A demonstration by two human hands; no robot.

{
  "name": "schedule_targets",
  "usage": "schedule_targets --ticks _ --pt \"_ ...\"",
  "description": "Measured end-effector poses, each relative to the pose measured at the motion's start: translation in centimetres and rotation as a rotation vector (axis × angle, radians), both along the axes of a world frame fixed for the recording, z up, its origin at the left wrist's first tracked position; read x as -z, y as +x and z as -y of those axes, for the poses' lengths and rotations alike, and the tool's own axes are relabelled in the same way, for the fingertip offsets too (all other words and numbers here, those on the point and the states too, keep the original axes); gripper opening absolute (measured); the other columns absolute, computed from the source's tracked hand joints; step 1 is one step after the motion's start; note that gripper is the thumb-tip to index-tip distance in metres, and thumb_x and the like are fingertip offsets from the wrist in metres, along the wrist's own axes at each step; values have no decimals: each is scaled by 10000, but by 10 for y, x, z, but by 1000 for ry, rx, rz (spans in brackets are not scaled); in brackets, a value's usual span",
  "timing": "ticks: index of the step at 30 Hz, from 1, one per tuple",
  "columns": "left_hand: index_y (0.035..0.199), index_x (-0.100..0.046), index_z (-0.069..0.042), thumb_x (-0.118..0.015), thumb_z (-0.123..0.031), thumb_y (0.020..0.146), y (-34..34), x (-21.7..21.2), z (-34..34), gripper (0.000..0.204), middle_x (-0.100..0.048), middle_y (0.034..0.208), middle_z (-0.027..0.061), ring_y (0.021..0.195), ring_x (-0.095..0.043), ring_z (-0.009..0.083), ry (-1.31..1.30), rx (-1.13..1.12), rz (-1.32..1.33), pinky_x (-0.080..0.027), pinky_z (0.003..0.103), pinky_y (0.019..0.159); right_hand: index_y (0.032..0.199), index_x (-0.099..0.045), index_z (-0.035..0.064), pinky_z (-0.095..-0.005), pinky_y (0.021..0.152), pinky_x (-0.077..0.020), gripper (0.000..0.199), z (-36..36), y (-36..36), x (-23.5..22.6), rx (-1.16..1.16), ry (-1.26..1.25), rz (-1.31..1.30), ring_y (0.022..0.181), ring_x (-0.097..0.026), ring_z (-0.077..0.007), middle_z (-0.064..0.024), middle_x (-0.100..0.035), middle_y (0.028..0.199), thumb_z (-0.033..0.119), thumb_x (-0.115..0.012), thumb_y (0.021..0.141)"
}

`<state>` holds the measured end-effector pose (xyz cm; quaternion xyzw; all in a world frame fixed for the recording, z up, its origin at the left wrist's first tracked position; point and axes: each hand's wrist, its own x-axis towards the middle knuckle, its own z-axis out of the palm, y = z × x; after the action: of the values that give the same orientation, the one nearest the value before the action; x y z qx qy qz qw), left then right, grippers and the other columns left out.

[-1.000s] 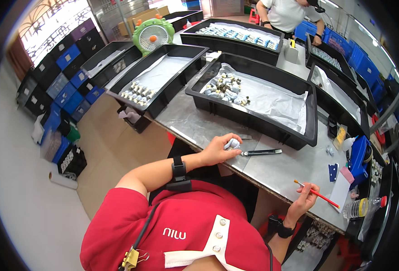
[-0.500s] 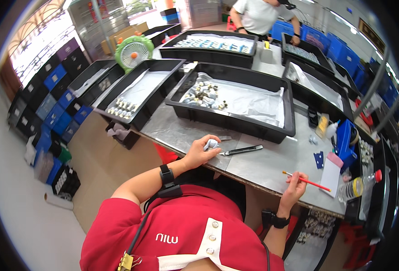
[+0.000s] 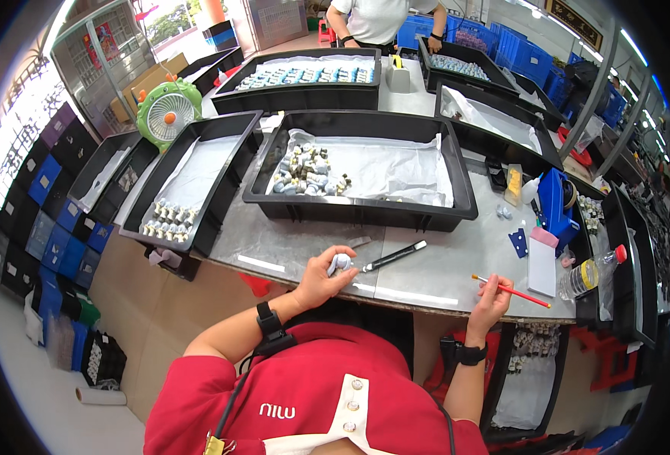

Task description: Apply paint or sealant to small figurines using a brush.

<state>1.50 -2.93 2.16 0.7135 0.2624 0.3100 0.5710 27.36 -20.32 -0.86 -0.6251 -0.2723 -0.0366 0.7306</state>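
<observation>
My left hand (image 3: 322, 277) is closed around a small pale grey figurine (image 3: 340, 264), gripped between thumb and fingers near the table's front edge. In my right hand (image 3: 491, 302) is a slim red paintbrush (image 3: 520, 293), lying across my fingers; its tip points left, away from the figurine. A slim black-handled tool (image 3: 395, 256) rests on the metal tabletop just right of my left hand. Beyond it, a black tray (image 3: 357, 213) lined with white sheet holds a heap of grey, cream and dark figurines (image 3: 304, 171) at its left side.
Another black tray (image 3: 207, 236) with rows of figurines stands at the left, near a green fan (image 3: 169, 114). On the right are a blue holder (image 3: 556, 205), a white pad (image 3: 542, 265) and a clear bottle (image 3: 583, 279). Across the table, a person (image 3: 373, 23) stands by more trays.
My view has turned, so the table and trays sit further left and more level. Both hands keep their hold on the figurine and the paintbrush.
</observation>
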Motion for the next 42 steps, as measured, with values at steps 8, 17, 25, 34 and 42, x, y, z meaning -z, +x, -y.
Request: schedule_targets --ticks 8,17,25,34,42 --pt "1029 -529 -45 -639 -106 795 -5 3 -8 266 -512 612 -44 510 -435 20 90 52 14 -349 184 456 821 -470 52 -183 534 -358 145 -6 -3 -2 46 -98 8 564 -421 -39 9 -471 650 164 -496 910" --pt "1012 -538 -34 -651 -111 787 -5 0 -6 263 -520 646 -30 581 -453 22 36 72 14 -370 190 510 818 -463 43 -179 518 -366 149 -6 -4 -5 80 -106 34 549 -438 -41 0 -495 643 156 -501 907" --pt "1021 -532 -34 -647 -106 790 -5 -2 -8 268 -520 639 -28 578 -452 20 38 98 4 -364 192 500 826 -464 42 -185 516 -366 153 -6 -2 -4 94 -116 27 549 -442 -45 -3 -500 640 166 -502 906" --pt "1027 -528 -35 -644 -108 793 -6 -2 -7 271 -520 629 -29 565 -450 20 4 99 -4 -362 194 495 814 -473 53 -180 547 -349 152 -6 -5 -7 78 -155 2 578 -423 -39 11 -469 658 169 -497 909" --pt "1017 -541 -58 -653 -126 775 -2 -4 -9 275 -521 618 -5 559 -460 42 112 80 -84 -365 203 502 825 -476 46 -180 510 -361 132 -3 -3 -2 89 -76 -30 555 -439 -44 4 -491 643 150 -520 893"
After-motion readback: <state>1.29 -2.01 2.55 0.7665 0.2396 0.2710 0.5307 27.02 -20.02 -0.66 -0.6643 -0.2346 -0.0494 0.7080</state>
